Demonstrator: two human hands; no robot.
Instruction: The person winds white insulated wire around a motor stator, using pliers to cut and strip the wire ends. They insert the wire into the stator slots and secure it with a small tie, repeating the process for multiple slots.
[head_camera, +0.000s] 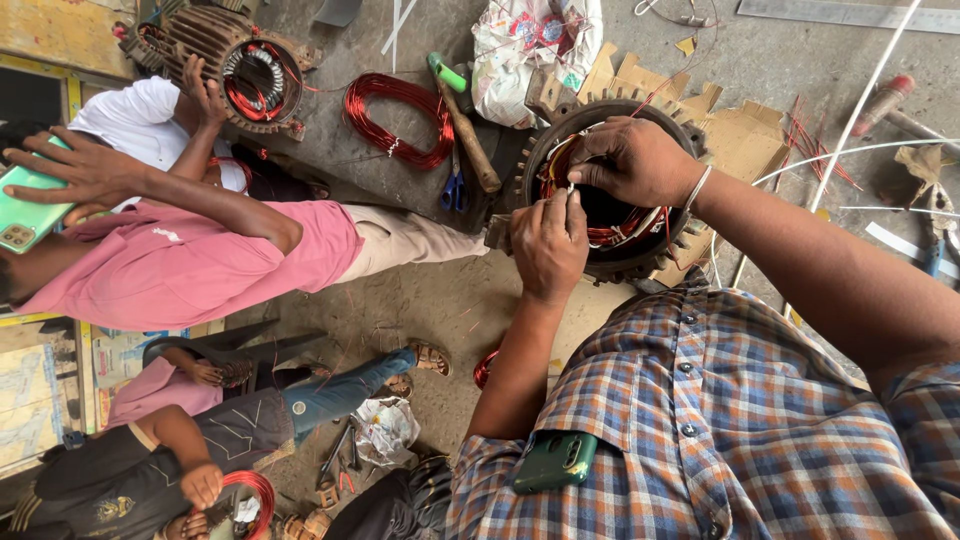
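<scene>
1. Hands meet over the round grey finned motor stator with red copper windings, which lies on flattened brown cardboard straight ahead of the person, bore facing up.
2. Left hand pinches a thin pale strip at the near rim, fingers closed on it.
3. Right hand curls over the far rim, fingertips touching the same strip; how firmly it grips is unclear.
4. Loose red wire coil and wooden-handled hammer lie left, well apart.

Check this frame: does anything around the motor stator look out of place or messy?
Yes. Loose red wire offcuts lie scattered on torn cardboard beside the stator both hands work on. A hammer and scissors lie loose on the floor beside a red wire coil.
</scene>
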